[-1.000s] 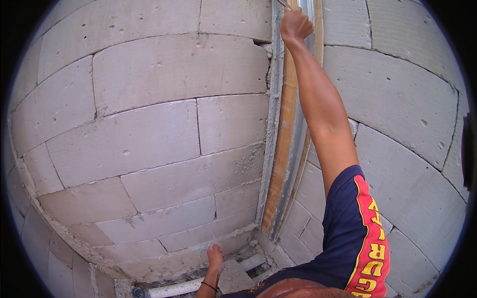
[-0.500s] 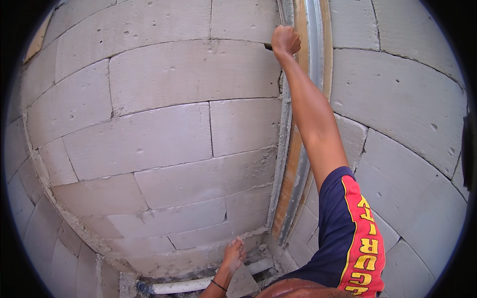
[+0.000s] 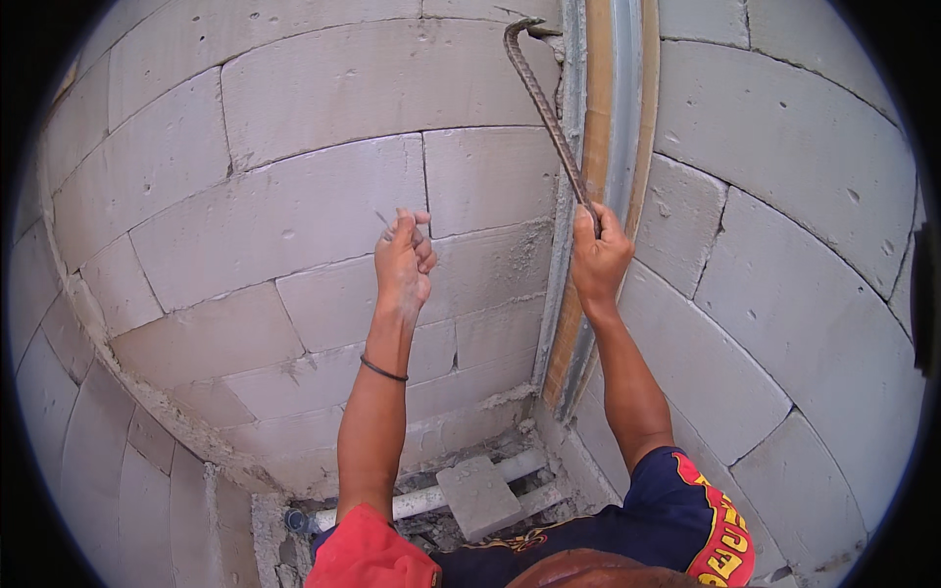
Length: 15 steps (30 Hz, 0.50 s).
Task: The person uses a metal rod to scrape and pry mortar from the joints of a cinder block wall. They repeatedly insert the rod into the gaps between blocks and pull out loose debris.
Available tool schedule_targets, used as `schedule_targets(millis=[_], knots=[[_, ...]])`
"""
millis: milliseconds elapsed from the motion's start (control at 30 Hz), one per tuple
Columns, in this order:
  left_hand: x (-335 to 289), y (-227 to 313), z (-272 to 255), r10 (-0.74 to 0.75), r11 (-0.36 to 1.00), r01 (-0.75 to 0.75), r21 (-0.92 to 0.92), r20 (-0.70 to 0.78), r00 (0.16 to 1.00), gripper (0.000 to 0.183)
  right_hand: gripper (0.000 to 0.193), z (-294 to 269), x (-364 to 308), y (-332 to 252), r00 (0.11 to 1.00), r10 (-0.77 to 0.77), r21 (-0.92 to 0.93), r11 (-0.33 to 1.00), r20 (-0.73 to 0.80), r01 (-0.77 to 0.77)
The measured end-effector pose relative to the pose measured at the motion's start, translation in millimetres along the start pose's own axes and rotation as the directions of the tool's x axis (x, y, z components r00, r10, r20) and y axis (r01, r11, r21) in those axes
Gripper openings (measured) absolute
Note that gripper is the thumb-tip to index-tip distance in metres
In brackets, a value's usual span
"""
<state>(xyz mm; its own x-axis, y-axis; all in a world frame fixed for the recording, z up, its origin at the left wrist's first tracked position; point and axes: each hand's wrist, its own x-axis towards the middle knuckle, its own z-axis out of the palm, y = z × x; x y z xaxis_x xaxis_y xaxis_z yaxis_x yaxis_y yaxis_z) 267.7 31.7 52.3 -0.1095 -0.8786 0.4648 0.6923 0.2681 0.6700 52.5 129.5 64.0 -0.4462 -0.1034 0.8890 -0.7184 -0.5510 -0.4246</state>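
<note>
My right hand (image 3: pixel 600 257) is closed round the lower end of a brown ribbed pry bar (image 3: pixel 545 110). Its hooked tip reaches up to the gap between the block wall (image 3: pixel 333 186) and the upright door frame of wood and metal (image 3: pixel 593 147). In front of the wall I hold up my left hand (image 3: pixel 403 257), fingers pinched on a thin grey nail (image 3: pixel 381 218). Grey dust coats the left wrist, above a black band (image 3: pixel 383 369).
A second block wall (image 3: pixel 745 294) stands on the right, beyond the frame. Down at the wall's foot, white pipes (image 3: pixel 421 503) run across rubble, with a grey block piece (image 3: pixel 477 495) lying over them. A dark object (image 3: pixel 922 294) shows at the right rim.
My right hand has come down along the frame, and the pry bar now shows in full. My left hand has risen from low near the pipes to mid-wall, still pinching the nail.
</note>
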Motion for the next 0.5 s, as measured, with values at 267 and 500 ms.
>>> schedule_targets(millis=[267, 500], knots=[[-50.7, 26.7, 27.7, -0.026, 0.965, 0.029, 0.261, -0.015, 1.0, 0.056, 0.02, -130.5, -215.2, -35.3, 0.927, 0.096, -0.097, 0.993, 0.362, -0.065], [-154.1, -100.6, -78.5, -0.335, 0.939, 0.335, -0.075, -0.411, 0.848, 0.029, 0.021, -171.6, -335.0, -83.3, 0.767, 0.42, -0.185, 0.906, 0.486, -0.38]])
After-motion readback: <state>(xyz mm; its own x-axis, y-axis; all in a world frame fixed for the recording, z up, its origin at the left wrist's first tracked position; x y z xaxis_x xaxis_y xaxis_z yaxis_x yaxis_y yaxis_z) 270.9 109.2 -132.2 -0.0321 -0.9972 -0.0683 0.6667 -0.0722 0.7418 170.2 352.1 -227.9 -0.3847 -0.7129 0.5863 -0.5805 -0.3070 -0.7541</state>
